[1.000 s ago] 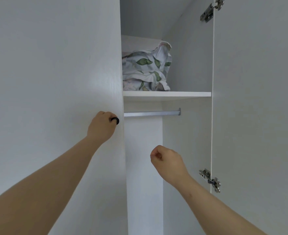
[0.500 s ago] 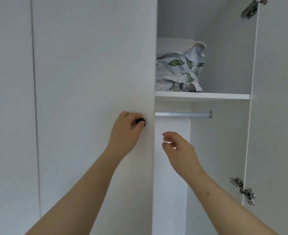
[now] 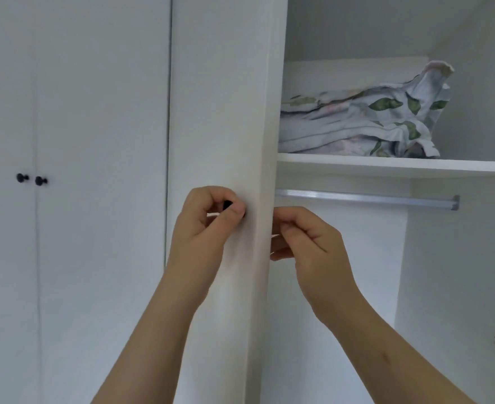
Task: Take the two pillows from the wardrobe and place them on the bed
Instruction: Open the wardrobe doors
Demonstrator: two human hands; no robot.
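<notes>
Nearest, the left hand (image 3: 208,225) pinches a small black knob (image 3: 228,204) between thumb and curled forefinger, on the face of the smooth white wardrobe door (image 3: 220,112), which stands partly open. Just past the door's edge, the right hand (image 3: 307,243) has its fingers curled in towards that edge; whether they grip it cannot be told. The task looks barely begun: the door is being dealt with, and both lifts and the carrying remain. Behind the hands runs a straight metal hanging rail (image 3: 365,197), and above it is a flat white shelf (image 3: 386,166). On that shelf lie the pillows (image 3: 357,123), untouched. They are soft, crumpled and flattened into a stack, in pale cloth printed with green leaves, one corner poking up.
</notes>
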